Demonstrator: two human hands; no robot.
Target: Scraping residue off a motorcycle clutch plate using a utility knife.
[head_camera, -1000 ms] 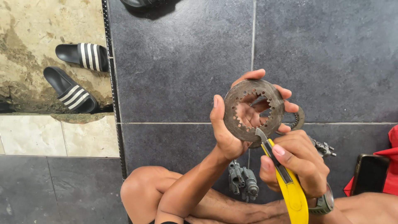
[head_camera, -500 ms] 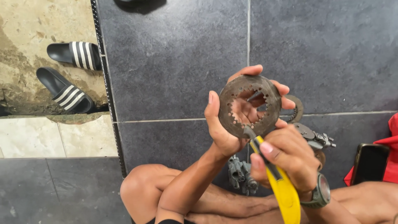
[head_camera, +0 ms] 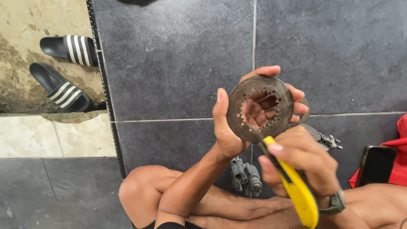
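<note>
Nearest to us, our bare legs are folded on the floor, the left knee pointing toward the lower left. Just above them our right hand, with a green wristwatch on its wrist, is curled tightly around the yellow utility knife; the thumb lies along the handle and the dark tip end points up toward the ring. Whether the blade actually touches the metal we cannot tell.

Above that, our left hand pinches the rusty metal ring by its rim, thumb on the left edge, fingers wrapped behind the right and top edges. The ring is held in the air over the floor, its flat face turned toward us, with small holes around the band and notched teeth along the inner opening, through which we see our fingers.

On the dark grey tiled floor below the hands lies a small grey metal part, and another grey mechanical piece sits just right of the ring. At the right edge a dark phone rests against red fabric.

Farthest off, at the upper left, a pair of black sandals with white stripes lies on a stained stone patch beyond a dark metal strip.
</note>
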